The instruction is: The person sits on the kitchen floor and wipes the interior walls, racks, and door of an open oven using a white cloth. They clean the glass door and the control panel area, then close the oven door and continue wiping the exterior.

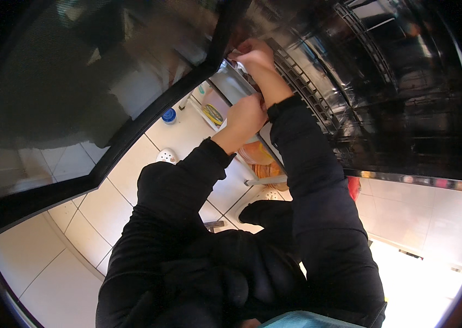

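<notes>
My right hand [257, 53] reaches furthest forward, its fingers bent beside the lower edge of a glossy black appliance housing [403, 123]. Something pale shows by its fingertips, too blurred to name. Nearer to me, my left hand [245, 117] is curled at the edge of a grey metal shelf [235, 84]. Its fingertips are mostly hidden, so whatever they touch cannot be made out. A slotted black vent strip [305, 84] runs along the housing just right of my right wrist.
A large dark glass panel in a black frame [165, 98] spans the left side. Under the shelf, a lower rack holds stacked orange-brown dishes [266, 168] and a yellow-rimmed item [213, 114]. A blue-lidded jar [169, 116] stands on the tiled floor [118, 197], near my white clog [167, 156].
</notes>
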